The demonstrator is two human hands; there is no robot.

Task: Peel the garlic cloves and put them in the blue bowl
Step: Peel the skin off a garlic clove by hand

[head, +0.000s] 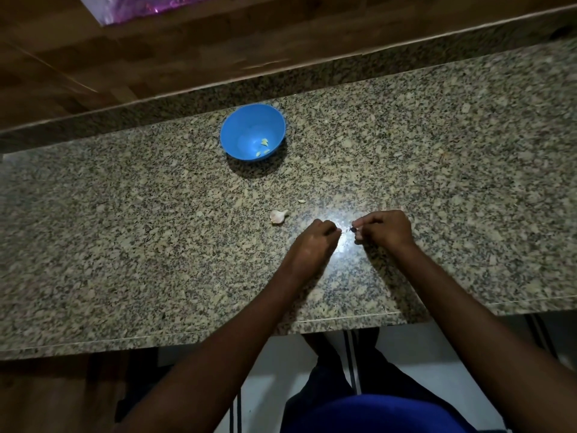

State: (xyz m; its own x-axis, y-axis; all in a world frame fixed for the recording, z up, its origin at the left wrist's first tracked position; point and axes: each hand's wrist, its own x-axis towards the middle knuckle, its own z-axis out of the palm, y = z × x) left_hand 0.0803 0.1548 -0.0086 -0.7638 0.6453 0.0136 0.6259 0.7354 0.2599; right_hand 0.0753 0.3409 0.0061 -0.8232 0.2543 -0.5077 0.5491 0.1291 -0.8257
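Garlic clove [278,216] lies on the worktop [125,245] just left of the left hand [315,242]; both hands' fingers are curled, right hand [385,228] pinching something too small to tell.

Person seen from above, head-worn view. Both forearms are bare from elbow to wrist, with no sleeves showing on them. The left hand [318,237] and the right hand [382,228] carry no rings, watch or bands that can be made out. One fingertip of the right hand shows a dark nail [353,229]. A bright blue garment [374,414] covers the torso at the lower edge of the view. Below it, dark trousers [327,370] bear thin pale stripes [352,354] running down the leg. Feet are too dim to describe.
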